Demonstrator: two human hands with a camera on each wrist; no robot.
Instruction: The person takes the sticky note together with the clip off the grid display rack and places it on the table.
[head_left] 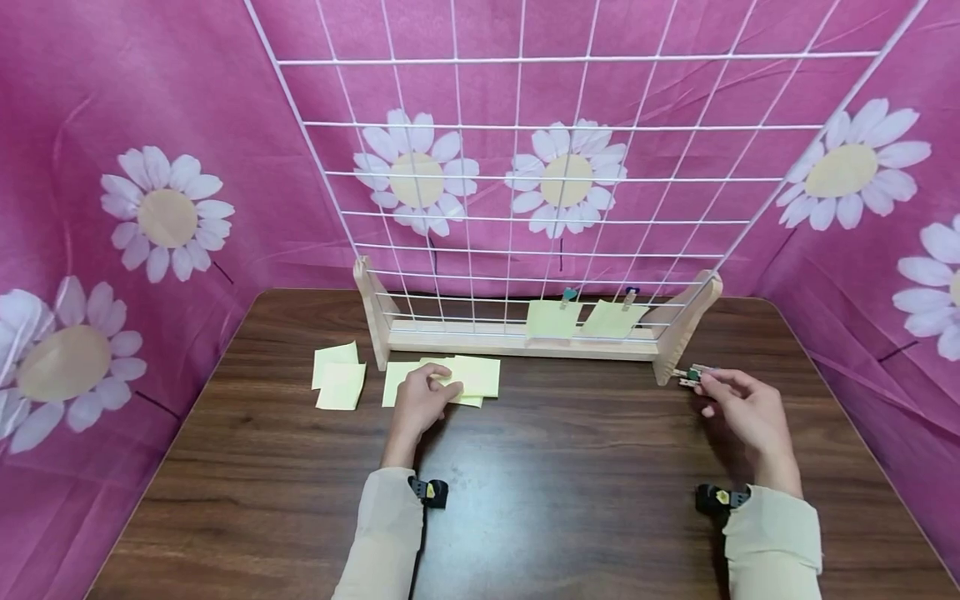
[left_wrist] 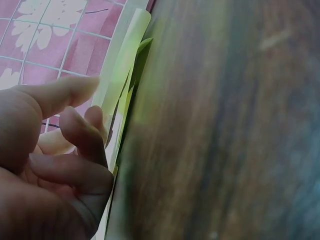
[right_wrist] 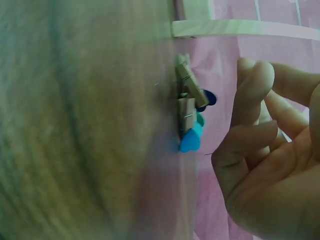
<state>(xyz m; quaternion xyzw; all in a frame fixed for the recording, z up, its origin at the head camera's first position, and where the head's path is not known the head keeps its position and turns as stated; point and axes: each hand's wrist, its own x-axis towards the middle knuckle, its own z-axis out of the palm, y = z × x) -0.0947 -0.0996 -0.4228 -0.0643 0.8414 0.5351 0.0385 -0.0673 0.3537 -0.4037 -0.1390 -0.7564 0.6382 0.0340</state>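
We see a group of overlapping yellow notes (head_left: 480, 377) lying on the brown wood-grain table (head_left: 562, 533), in front of the left part of a wooden stand (head_left: 480, 340). Our left hand (head_left: 422, 406) is above these notes, its fingers bent loosely and thumb and forefinger apart, with no note gripped; whether a fingertip touches the paper we cannot tell.

Just beside the stand's right foot, we have a small cluster of wooden clothespins (right_wrist: 186, 112) on the table, with heart-shaped ends in dark blue, green and bright blue. Our right hand (head_left: 753, 417) is near them, fingers loosely bent; the right wrist view shows a gap between fingertips and pins.

Farther left, we find two loose notes (head_left: 341, 388), one partly over the other. On the white wire grid (head_left: 525, 59) rising from the stand, two clipped notes (head_left: 553, 320) hang side by side low on the right, each under a pin. Behind everything, we see a pink cloth (head_left: 225, 75) printed with large white flowers.
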